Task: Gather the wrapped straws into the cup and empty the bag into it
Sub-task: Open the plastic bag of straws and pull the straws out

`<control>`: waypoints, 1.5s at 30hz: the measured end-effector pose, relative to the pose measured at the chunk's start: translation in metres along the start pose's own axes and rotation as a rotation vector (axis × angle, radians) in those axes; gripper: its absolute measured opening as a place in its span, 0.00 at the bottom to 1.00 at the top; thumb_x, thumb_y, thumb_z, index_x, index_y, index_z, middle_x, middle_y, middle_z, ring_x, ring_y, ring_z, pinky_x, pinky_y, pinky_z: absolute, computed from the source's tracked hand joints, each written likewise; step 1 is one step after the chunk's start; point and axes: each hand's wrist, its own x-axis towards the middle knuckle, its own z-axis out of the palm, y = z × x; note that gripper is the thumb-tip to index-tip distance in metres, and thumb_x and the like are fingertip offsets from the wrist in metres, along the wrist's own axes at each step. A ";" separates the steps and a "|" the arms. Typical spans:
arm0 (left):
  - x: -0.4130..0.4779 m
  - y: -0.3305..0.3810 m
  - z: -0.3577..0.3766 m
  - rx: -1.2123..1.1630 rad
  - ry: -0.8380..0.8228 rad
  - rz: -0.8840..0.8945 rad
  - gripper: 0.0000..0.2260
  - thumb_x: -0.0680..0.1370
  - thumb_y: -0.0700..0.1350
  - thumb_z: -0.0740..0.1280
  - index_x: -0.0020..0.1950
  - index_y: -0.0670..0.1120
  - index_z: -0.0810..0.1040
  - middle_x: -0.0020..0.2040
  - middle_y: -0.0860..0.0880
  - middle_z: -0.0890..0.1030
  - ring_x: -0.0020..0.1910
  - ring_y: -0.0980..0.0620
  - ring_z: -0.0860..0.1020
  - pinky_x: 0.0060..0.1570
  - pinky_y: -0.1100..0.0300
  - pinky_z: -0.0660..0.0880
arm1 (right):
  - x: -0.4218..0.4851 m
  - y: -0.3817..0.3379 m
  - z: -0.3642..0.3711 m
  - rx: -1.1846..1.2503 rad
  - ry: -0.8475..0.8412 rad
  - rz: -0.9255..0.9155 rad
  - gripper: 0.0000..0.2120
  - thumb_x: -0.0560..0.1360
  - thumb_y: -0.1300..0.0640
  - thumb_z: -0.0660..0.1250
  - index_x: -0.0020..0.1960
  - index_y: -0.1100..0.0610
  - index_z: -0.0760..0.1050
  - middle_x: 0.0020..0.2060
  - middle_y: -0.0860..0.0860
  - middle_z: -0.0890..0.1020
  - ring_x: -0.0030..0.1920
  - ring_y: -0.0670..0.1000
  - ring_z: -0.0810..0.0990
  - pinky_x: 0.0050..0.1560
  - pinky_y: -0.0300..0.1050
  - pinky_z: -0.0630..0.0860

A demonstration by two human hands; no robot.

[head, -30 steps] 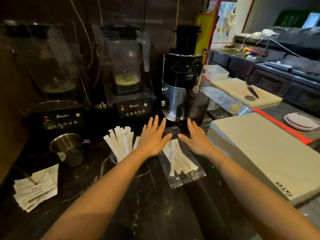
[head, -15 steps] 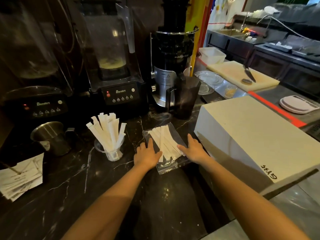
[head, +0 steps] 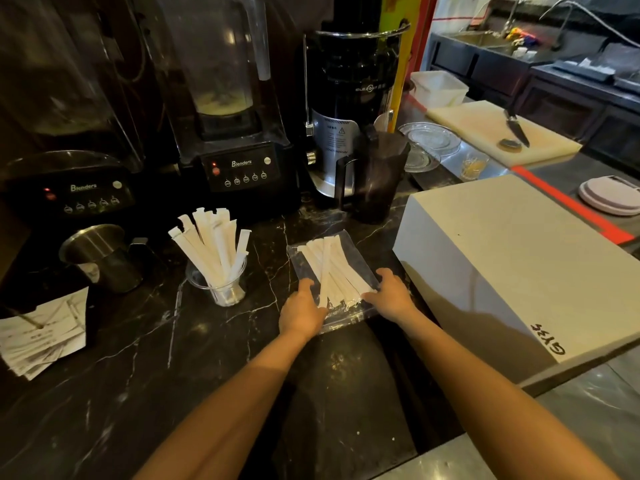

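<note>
Both grips curl tight, left hand [head: 301, 308] and right hand [head: 389, 296] pinching near corners of the bag [head: 346, 313].

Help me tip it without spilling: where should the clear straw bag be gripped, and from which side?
Probably the bag by its near end, pinched at both corners from the person's side, where the left hand and right hand touch it. It lies flat, straws running lengthwise away, leaving bare film there. Which end is open is unclear.

We see a glossy black marble counter [head: 156, 358], a clear shiny plastic bag [head: 346, 315] of white matt paper-wrapped straws [head: 332, 268], and a brushed round steel jug [head: 100, 251].
</note>
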 end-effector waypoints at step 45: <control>-0.043 0.022 -0.129 -0.782 -0.069 0.254 0.03 0.69 0.37 0.71 0.40 0.45 0.81 0.42 0.48 0.81 0.45 0.54 0.79 0.51 0.59 0.77 | -0.105 -0.073 -0.058 0.141 0.057 -0.391 0.07 0.67 0.57 0.74 0.37 0.51 0.76 0.35 0.48 0.79 0.36 0.45 0.76 0.39 0.37 0.72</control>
